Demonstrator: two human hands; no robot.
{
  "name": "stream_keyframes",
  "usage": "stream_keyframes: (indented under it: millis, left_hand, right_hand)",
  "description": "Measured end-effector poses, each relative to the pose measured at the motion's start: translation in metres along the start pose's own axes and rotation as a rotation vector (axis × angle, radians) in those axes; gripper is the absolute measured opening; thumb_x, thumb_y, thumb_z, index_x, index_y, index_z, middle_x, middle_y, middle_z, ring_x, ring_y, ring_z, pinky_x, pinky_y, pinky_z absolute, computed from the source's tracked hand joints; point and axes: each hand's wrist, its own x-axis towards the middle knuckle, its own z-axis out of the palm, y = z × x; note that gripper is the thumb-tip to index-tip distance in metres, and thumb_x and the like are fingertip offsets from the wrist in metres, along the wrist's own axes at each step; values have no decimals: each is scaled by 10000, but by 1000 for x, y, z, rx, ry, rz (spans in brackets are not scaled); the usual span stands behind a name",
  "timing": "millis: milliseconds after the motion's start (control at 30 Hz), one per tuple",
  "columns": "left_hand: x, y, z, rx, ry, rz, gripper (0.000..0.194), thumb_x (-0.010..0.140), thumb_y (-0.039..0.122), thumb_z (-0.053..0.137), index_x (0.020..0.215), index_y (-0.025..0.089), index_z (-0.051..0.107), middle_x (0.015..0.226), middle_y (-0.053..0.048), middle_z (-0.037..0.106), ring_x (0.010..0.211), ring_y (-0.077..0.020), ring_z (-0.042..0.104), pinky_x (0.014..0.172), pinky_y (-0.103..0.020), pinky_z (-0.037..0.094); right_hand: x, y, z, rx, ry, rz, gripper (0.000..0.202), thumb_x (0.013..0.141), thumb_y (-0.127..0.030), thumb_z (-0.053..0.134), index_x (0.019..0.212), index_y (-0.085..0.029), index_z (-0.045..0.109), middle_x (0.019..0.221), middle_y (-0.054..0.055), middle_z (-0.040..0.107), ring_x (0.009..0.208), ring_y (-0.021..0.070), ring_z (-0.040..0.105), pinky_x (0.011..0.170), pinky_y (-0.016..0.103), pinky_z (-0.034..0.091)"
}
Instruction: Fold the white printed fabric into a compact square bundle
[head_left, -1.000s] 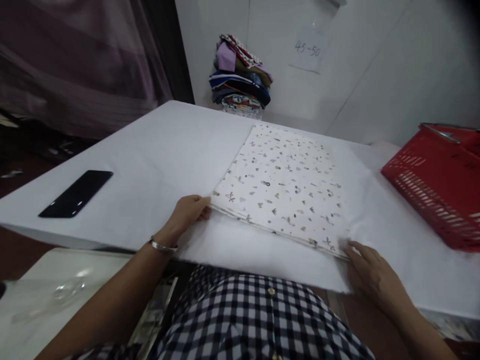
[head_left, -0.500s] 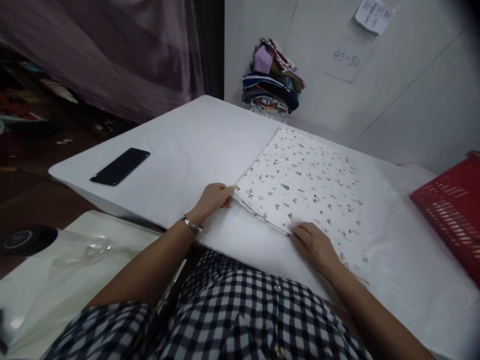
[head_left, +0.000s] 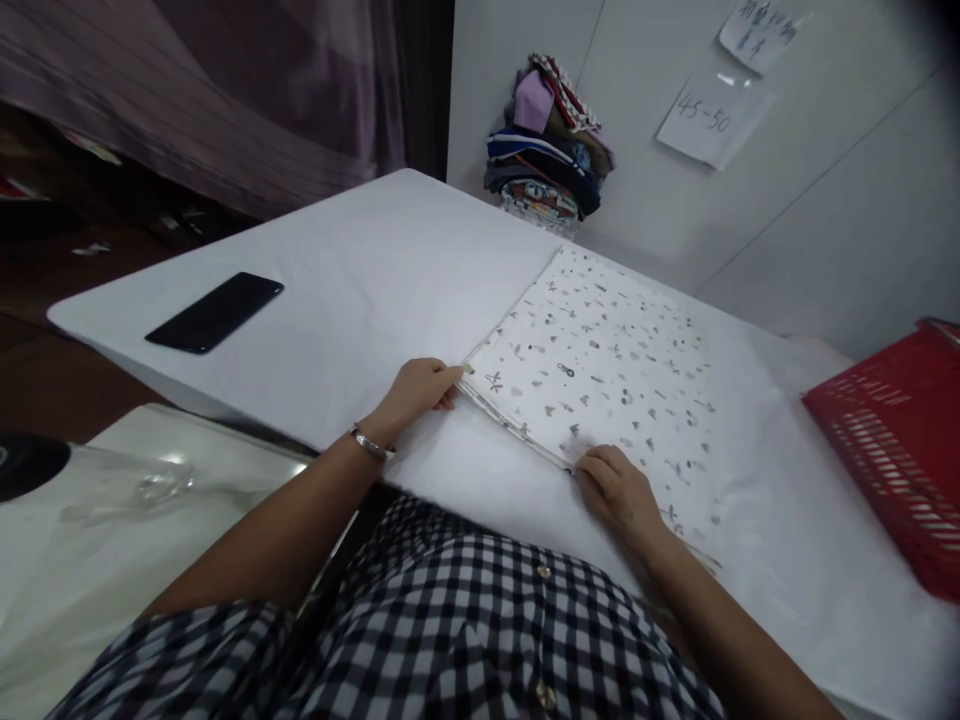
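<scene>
I have the printed cloth (head_left: 600, 350) lying flat and folded in layers, from the middle of the frame toward the right, on the white tabletop (head_left: 330, 260). The left hand (head_left: 427, 388) pinches its near left corner between thumb and fingers; a silver bracelet (head_left: 369, 443) circles that wrist. The right hand (head_left: 619, 490) rests at the near edge, fingers bent together, but its fingertips blur and I cannot tell whether it pinches the fabric. That hand and forearm hide part of the edge from me.

At upper right I read "45-50" handwritten on a paper sheet (head_left: 709, 120). The sheet above it (head_left: 757, 38) is cut off by the top of the frame, its handwritten characters too blurred for me to read. I make out no brand on the black phone (head_left: 215, 312) at left. The red basket (head_left: 892, 440) runs out of frame at right, and a dark object (head_left: 30, 465) is cropped at the left edge. Folded fabrics (head_left: 547, 160) are stacked at upper centre, their lowest part hard to make out.
</scene>
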Motion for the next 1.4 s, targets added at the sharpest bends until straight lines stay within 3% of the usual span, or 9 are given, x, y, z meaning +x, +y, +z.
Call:
stream_keyframes:
  millis: [567,867,1067,1200,1400]
  left_hand:
    - [-3,-2,-1,10,1,41,323,704,453,539,597,149,568,592,-46,647,491,-129,601,472,-221,460]
    - [-1,-4,0,8,8,38,327,708,463,540,600,155,567,612,-48,653,498,-124,602,461,-217,462]
    - [-1,-5,0,4,14,38,298,698,438,544,590,161,569,603,-46,652,496,-124,601,455,-218,462]
    - [0,-5,0,3,13,43,294,697,438,546,593,164,572,607,-46,654,494,-123,601,460,-222,465]
    - [0,-5,0,-7,18,33,289,693,438,553,600,165,570,610,-44,654,497,-127,604,465,-226,469]
  right_hand:
    - [8,-2,-3,-93,-90,-62,173,865,-172,432,922,-162,595,908,101,600,822,201,553,703,322,482]
    - [14,10,-12,152,-111,41,189,902,-213,402,904,-195,590,875,59,615,789,165,586,715,288,494]
    - [4,9,-2,-108,40,6,228,891,-158,372,990,-160,577,936,97,609,844,191,566,698,291,469]
    - [-1,3,2,-193,-38,-89,252,863,-134,383,992,-184,593,923,80,616,815,193,550,668,287,444]
    - [-1,-1,4,-161,-31,-19,233,871,-190,390,922,-240,612,858,48,606,756,181,531,653,291,423]
